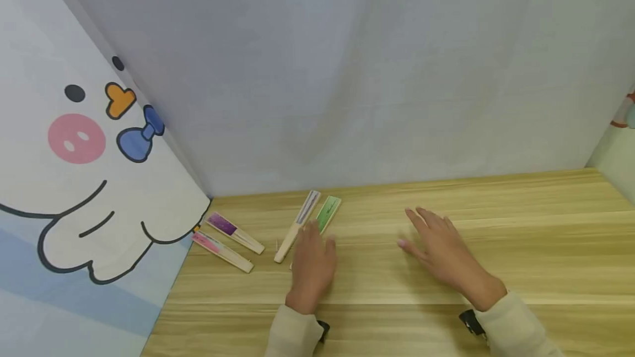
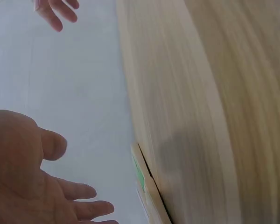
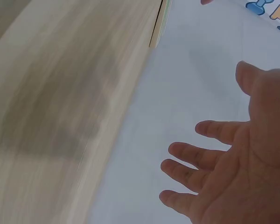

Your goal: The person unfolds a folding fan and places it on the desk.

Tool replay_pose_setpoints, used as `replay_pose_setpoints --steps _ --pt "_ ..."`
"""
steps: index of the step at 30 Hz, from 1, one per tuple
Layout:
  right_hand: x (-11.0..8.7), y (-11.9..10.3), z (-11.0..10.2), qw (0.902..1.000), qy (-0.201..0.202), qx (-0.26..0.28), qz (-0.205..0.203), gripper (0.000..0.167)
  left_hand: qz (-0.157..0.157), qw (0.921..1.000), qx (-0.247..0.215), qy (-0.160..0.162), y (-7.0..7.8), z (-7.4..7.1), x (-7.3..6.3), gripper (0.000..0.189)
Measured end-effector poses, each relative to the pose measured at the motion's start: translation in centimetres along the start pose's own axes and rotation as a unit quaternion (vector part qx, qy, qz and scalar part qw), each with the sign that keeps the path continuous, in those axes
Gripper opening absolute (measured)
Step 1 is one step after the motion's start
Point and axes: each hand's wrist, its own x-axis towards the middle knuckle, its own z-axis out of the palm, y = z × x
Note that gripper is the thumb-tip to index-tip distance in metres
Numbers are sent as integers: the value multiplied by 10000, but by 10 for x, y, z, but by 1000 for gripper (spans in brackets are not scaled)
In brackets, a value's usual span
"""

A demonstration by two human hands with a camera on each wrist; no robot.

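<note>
Head view: the left hand (image 1: 313, 263), empty with fingers extended, partly covers the green-marked folded fan (image 1: 328, 214); the grey-marked fan (image 1: 297, 227) lies just left. The right hand (image 1: 441, 247), spread and empty, is well apart. Pinching both edges would probably keep a fan folded.

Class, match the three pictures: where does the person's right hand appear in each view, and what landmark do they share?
Head: the right hand is in the lower half, right of centre.
Left wrist: only part of the right hand shows, at the top edge, left of centre.
Right wrist: the right hand looms large at lower right.
Shared landmark: the wood-grain tabletop.
</note>
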Motion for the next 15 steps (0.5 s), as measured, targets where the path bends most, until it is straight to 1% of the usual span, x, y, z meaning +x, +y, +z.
replay_pose_setpoints --steps 5,7,11,15 --pt "8 -7 5 10000 0 77 -52 69 -71 9996 -58 279 -9 -7 3 55" --pt "10 -10 7 9998 1 157 -82 68 -42 9993 -35 380 -12 -9 4 53" --pt "15 -17 11 9994 38 290 -169 67 -72 9985 -86 535 -18 -11 5 46" --pt "20 -25 17 9990 32 386 -242 66 -9 9977 -49 673 -22 -12 5 40"
